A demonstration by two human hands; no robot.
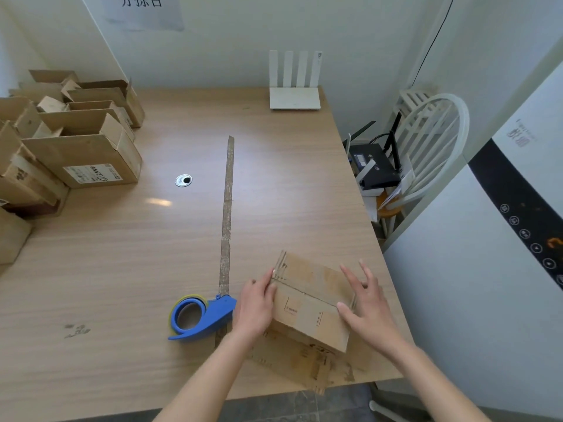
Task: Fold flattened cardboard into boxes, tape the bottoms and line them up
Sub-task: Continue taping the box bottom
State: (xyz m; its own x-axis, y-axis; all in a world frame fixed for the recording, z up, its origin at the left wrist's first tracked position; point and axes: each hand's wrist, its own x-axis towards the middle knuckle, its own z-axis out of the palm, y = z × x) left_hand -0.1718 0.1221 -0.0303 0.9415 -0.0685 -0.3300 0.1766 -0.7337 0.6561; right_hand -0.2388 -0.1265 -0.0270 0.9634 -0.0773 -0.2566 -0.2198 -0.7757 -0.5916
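Two hands are what I see at work on one cardboard box near the front right corner of the wooden worktop. The box stands with its closed flaps facing up, a seam running across the top from the left hand toward the right; its long axis lies roughly left to right, turned a little so the right end sits nearer to me. My left hand presses against the box's left end, fingers curled over the top edge by the seam. My right hand lies on the right end with its fingers spread wide and straight, thumb on the top panel. Under the box I count one flattened cardboard sheet, reaching to the worktop's front edge. One blue tape dispenser lies just left of my left hand, its roll on the left side. One long strip of brown tape is stuck on the worktop, running away from me from the dispenser. At the far left stands a cluster of open cardboard boxes, at least five, top flaps up; I cannot tell whether anything is inside them. One round metal grommet sits in the worktop between them and the strip. One white router with four upright antennas stands at the far edge, and one white chair beside the worktop holds a black router.
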